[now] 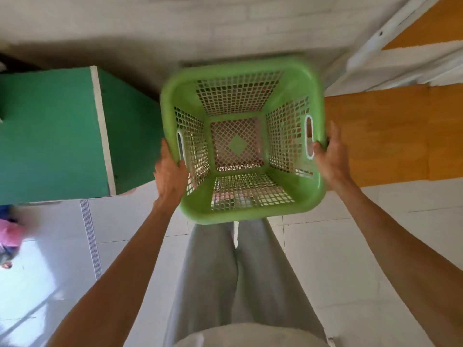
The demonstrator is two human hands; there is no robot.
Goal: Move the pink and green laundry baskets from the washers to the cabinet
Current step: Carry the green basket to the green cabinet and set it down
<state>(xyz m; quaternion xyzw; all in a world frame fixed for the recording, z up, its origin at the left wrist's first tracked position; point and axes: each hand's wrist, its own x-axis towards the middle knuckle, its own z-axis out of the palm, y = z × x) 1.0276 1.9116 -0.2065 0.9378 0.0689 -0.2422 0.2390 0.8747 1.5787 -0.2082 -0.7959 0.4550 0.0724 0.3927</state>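
The green laundry basket [243,211] is empty, with mesh walls, and hangs in front of me above my legs. My left hand [169,175] grips its left rim by the handle slot. My right hand [330,156] holds the right rim, fingers through the right handle slot. Pinkish colour shows through the mesh floor of the basket; I cannot tell what it is. A blurred pink thing [10,234] shows at the far left edge, too unclear to name.
A green cabinet [50,136] with a white edge stands to the left of the basket. An orange wooden surface [388,131] lies to the right, with a white frame [400,61] above it. White floor tiles [350,259] spread below.
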